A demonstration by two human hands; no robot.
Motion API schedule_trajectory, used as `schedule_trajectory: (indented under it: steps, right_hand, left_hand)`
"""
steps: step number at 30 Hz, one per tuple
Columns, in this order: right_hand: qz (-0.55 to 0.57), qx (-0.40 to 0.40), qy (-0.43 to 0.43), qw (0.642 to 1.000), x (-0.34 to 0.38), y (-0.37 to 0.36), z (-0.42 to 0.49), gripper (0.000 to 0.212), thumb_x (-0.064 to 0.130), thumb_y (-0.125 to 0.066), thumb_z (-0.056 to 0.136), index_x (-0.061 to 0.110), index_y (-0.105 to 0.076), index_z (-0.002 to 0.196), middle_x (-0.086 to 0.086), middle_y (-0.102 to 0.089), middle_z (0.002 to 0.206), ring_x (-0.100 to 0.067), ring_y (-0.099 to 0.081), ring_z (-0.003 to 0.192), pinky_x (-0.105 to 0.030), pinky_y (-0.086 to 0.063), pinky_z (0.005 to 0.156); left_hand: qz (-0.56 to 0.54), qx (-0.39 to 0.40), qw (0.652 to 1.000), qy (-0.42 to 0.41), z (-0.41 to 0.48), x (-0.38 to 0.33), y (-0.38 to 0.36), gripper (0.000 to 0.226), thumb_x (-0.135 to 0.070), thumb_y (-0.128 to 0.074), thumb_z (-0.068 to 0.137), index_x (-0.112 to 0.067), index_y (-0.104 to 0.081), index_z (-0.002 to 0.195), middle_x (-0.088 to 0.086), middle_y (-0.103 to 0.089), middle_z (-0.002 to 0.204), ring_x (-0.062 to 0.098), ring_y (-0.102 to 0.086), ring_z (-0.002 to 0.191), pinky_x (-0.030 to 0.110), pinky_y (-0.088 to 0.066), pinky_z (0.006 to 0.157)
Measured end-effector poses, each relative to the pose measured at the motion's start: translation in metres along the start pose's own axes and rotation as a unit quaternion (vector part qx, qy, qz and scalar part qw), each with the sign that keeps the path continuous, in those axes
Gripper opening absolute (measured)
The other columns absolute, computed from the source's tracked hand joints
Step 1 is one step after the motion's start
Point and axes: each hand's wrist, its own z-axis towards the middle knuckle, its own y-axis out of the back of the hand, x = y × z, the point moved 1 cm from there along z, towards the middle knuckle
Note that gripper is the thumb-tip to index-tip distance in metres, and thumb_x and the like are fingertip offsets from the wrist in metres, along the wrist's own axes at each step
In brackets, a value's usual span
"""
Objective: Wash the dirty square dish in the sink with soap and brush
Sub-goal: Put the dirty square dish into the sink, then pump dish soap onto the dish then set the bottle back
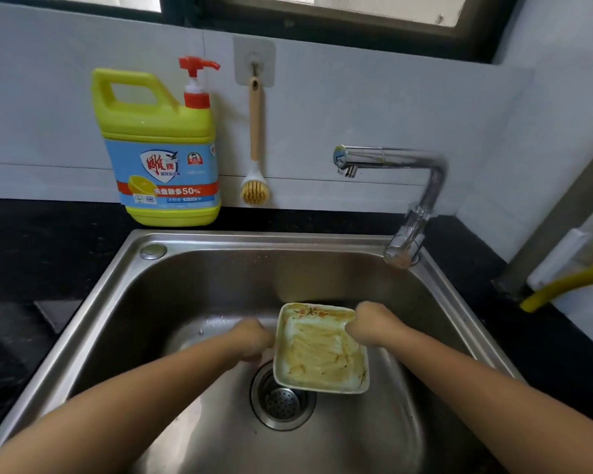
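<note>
A white square dish [319, 354] smeared with yellow residue is tilted over the drain inside the steel sink [127, 268]. My left hand [252, 338] grips its left edge and my right hand [370, 325] grips its upper right corner; both sets of fingers are curled out of sight round the rim. A yellow soap bottle [160, 148] with a red pump stands on the counter behind the sink. A dish brush [255, 159] with a wooden handle and yellow bristles hangs from a wall hook beside the bottle.
A chrome faucet [401, 165] rises from the sink's back right corner, its spout pointing left with no water running. The round drain strainer [281, 401] lies just below the dish. Black countertop [31, 254] surrounds the sink. A yellow hose [562, 285] runs at the far right.
</note>
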Motion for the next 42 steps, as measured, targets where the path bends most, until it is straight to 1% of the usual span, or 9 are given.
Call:
schedule_trajectory:
  steps: [4, 11, 15, 22, 27, 30, 33, 37, 42]
  right_hand:
    - [0.056, -0.09, 0.093, 0.99, 0.023, 0.019, -0.004, 0.019, 0.021, -0.05, 0.092, 0.016, -0.068, 0.096, 0.0, -0.067, 0.098, -0.019, -0.063, 0.087, -0.038, -0.055, 0.08]
    - [0.19, -0.172, 0.15, 0.955, 0.065, 0.036, -0.005, 0.015, 0.036, -0.065, 0.085, 0.027, -0.069, 0.073, 0.01, -0.068, 0.072, -0.012, -0.065, 0.074, -0.037, -0.056, 0.074]
    - [0.226, -0.177, 0.164, 0.944, 0.085, 0.041, -0.006, 0.039, 0.048, -0.064, 0.083, 0.011, -0.071, 0.07, -0.004, -0.07, 0.068, -0.018, -0.065, 0.068, -0.037, -0.054, 0.071]
    - [0.295, -0.134, 0.205, 0.924, 0.099, 0.047, -0.006, 0.023, 0.033, -0.063, 0.088, 0.02, -0.07, 0.071, 0.001, -0.069, 0.065, -0.013, -0.066, 0.07, -0.03, -0.052, 0.07]
    - [0.321, -0.108, 0.226, 0.914, 0.1, 0.046, -0.006, 0.012, 0.029, -0.063, 0.089, 0.022, -0.067, 0.08, 0.002, -0.068, 0.07, -0.008, -0.066, 0.067, -0.014, -0.045, 0.054]
    - [0.326, -0.087, 0.237, 0.911, 0.102, 0.043, -0.009, 0.011, 0.024, -0.062, 0.09, 0.021, -0.066, 0.08, 0.003, -0.067, 0.069, -0.007, -0.064, 0.063, -0.009, -0.042, 0.049]
    - [0.323, -0.076, 0.239, 0.913, 0.105, 0.04, -0.01, 0.009, 0.02, -0.063, 0.09, 0.021, -0.066, 0.081, 0.003, -0.066, 0.068, -0.008, -0.063, 0.062, -0.01, -0.042, 0.05]
    - [0.321, -0.075, 0.24, 0.913, 0.109, 0.038, -0.011, 0.01, 0.019, -0.063, 0.088, 0.022, -0.067, 0.08, 0.002, -0.067, 0.066, -0.009, -0.064, 0.062, -0.016, -0.045, 0.054]
    - [0.306, -0.065, 0.248, 0.917, 0.111, 0.037, -0.02, 0.012, 0.016, -0.062, 0.088, 0.023, -0.067, 0.08, 0.002, -0.066, 0.063, -0.008, -0.064, 0.06, -0.013, -0.044, 0.052]
  left_hand:
    - [0.007, -0.027, 0.998, -0.055, -0.009, -0.014, 0.033, 0.012, -0.01, -0.053, 0.089, -0.009, -0.061, 0.08, 0.008, -0.057, 0.076, 0.019, -0.057, 0.066, 0.021, -0.049, 0.055]
    - [0.116, -0.193, 0.947, -0.228, -0.034, -0.066, 0.094, 0.015, -0.023, -0.058, 0.09, -0.015, -0.068, 0.081, -0.002, -0.067, 0.081, 0.011, -0.061, 0.076, 0.024, -0.047, 0.066]
    - [0.083, -0.287, 0.917, -0.266, -0.046, -0.094, 0.131, 0.016, -0.025, -0.061, 0.088, -0.012, -0.069, 0.092, 0.002, -0.067, 0.087, 0.017, -0.061, 0.084, 0.033, -0.051, 0.075]
    - [0.107, -0.458, 0.832, -0.295, -0.049, -0.128, 0.201, 0.017, -0.023, -0.057, 0.088, -0.01, -0.067, 0.093, 0.01, -0.063, 0.096, 0.024, -0.054, 0.087, 0.03, -0.037, 0.072]
    - [0.15, -0.569, 0.757, -0.285, -0.06, -0.145, 0.244, 0.035, -0.017, -0.053, 0.088, -0.008, -0.052, 0.122, 0.015, -0.051, 0.124, 0.031, -0.044, 0.116, 0.042, -0.037, 0.096]
    - [0.227, -0.568, 0.755, -0.237, -0.062, -0.15, 0.261, 0.047, -0.018, -0.05, 0.09, -0.013, -0.043, 0.137, 0.012, -0.042, 0.141, 0.03, -0.034, 0.131, 0.043, -0.028, 0.106]
    - [0.272, -0.538, 0.771, -0.204, -0.06, -0.149, 0.272, 0.045, -0.021, -0.049, 0.091, -0.016, -0.045, 0.136, 0.01, -0.046, 0.141, 0.029, -0.037, 0.131, 0.042, -0.028, 0.107]
    - [0.297, -0.556, 0.745, -0.221, -0.071, -0.148, 0.274, 0.044, -0.016, -0.052, 0.089, -0.014, -0.048, 0.132, 0.015, -0.05, 0.133, 0.035, -0.042, 0.122, 0.043, -0.034, 0.1]
    - [0.351, -0.505, 0.737, -0.28, -0.094, -0.142, 0.265, 0.048, -0.024, -0.06, 0.089, -0.017, -0.043, 0.133, 0.014, -0.054, 0.128, 0.035, -0.057, 0.107, 0.041, -0.046, 0.082]
